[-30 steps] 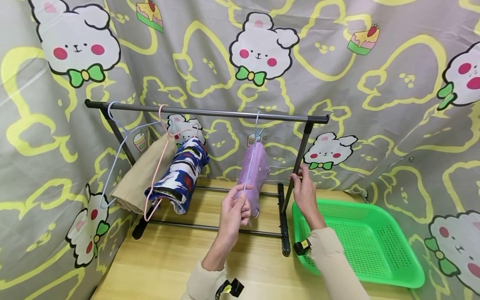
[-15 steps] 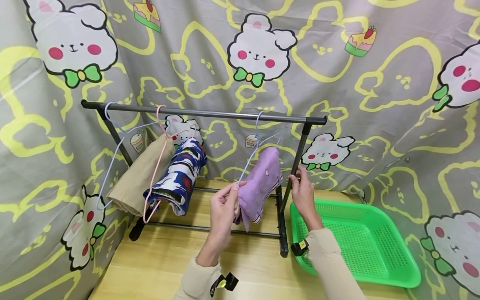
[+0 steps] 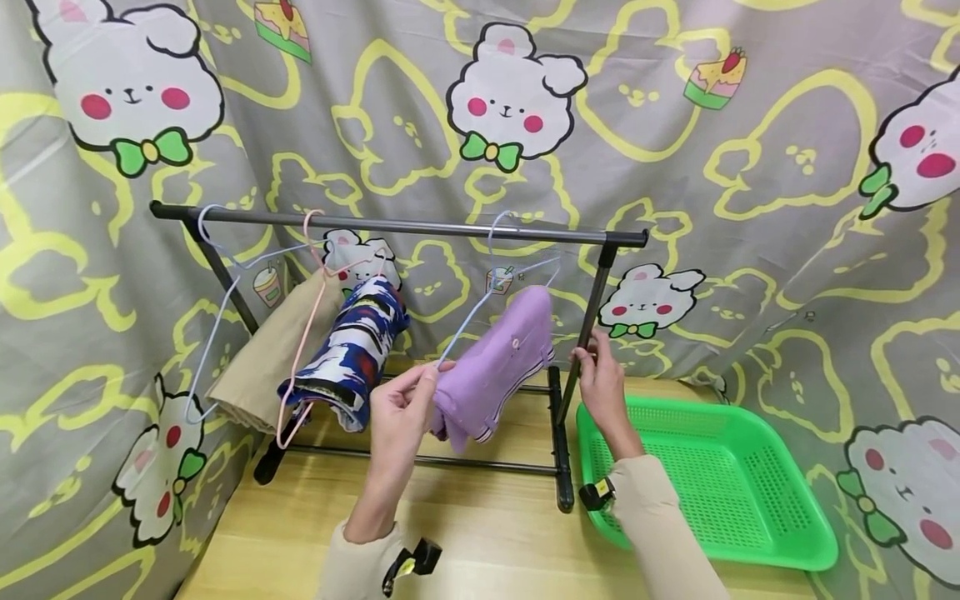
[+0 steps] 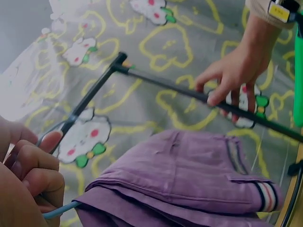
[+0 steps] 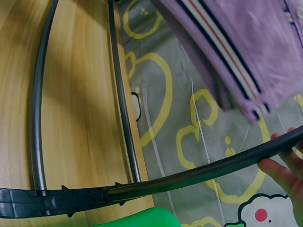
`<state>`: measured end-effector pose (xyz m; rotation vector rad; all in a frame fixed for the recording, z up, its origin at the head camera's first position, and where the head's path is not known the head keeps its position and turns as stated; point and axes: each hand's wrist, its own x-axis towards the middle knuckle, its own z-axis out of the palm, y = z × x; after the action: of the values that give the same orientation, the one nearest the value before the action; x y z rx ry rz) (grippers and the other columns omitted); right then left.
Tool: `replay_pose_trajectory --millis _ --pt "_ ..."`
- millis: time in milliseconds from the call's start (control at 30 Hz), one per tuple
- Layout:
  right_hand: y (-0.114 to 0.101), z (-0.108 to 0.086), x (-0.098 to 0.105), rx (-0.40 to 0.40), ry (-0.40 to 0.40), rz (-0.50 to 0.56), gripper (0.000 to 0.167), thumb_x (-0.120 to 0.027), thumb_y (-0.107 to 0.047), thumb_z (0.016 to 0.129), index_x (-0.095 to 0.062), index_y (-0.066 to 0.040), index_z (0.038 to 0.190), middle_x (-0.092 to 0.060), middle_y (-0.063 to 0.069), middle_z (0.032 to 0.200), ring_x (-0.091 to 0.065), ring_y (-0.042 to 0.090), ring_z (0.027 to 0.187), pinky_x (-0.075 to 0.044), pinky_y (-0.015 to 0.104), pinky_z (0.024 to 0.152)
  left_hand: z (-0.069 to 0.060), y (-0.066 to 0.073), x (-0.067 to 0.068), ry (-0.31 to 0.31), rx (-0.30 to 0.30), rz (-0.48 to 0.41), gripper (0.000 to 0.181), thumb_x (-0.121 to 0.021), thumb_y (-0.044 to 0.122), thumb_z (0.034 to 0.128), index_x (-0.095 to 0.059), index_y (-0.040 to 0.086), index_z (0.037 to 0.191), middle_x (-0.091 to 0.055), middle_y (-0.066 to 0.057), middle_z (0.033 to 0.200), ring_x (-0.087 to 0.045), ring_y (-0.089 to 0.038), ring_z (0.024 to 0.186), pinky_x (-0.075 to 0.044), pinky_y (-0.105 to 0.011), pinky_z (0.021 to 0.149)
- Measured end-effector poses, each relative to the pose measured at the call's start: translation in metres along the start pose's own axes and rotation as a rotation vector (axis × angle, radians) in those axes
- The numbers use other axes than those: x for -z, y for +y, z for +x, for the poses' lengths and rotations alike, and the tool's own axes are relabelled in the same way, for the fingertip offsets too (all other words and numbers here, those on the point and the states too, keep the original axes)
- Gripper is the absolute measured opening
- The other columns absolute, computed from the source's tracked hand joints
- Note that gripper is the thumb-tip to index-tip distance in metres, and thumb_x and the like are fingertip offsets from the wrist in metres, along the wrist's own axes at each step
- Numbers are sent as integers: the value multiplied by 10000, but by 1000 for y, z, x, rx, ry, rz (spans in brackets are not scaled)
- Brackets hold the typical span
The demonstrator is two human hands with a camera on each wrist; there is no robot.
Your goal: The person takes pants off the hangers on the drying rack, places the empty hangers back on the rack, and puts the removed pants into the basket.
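One purple cloth garment [image 3: 498, 358], folded over a light-blue wire hanger [image 3: 466, 326], hangs below the top rail of the black metal clothes rack [image 3: 405, 224], nearer the rack's right end. Risk: pulling the hanger's near corner away from the rack may lift its hook off the rail; tilting that corner downward may let the garment slide off. Releasing the rack during a pull could let it shift or tip. Hand pose: the left hand [image 3: 401, 412], in front of the rack, pinches the hanger's near corner between thumb and fingers; the right hand [image 3: 604, 387] grips the rack's right upright, below rail level.
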<state>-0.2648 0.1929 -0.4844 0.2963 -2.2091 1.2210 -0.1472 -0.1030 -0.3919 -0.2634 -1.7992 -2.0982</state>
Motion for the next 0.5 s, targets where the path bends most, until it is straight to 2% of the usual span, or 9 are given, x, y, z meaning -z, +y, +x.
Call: replay_pose_trajectory --millis 233,367,500 --pt "0 -1 -1 -7 -21 -1 264 -506 -155 1081 -495 -79 1333 -697 176 965 -716 352 904 -574 485 710 -17 0 26 19 -2 104 215 -628 117 1032 -772 -41 1051 -365 80 495 -289 -11 390 -185 -235 321" --pt "1 -1 -1 -19 -10 10 258 -509 -149 1079 -503 -78 1328 -695 173 956 -713 358 899 -583 494 731 -19 -4 35 -4 4 118 194 -637 102 1024 -779 -30 1037 -385 86 484 -292 -1 387 -195 -218 322" --pt "1 -1 1 -26 -6 10 259 -512 -149 1079 -507 -73 1327 -696 172 952 -712 360 898 -584 489 735 -18 -12 42 -55 3 127 181 -648 90 1015 -782 -32 1011 -379 93 491 -286 7 409 -204 -215 332"
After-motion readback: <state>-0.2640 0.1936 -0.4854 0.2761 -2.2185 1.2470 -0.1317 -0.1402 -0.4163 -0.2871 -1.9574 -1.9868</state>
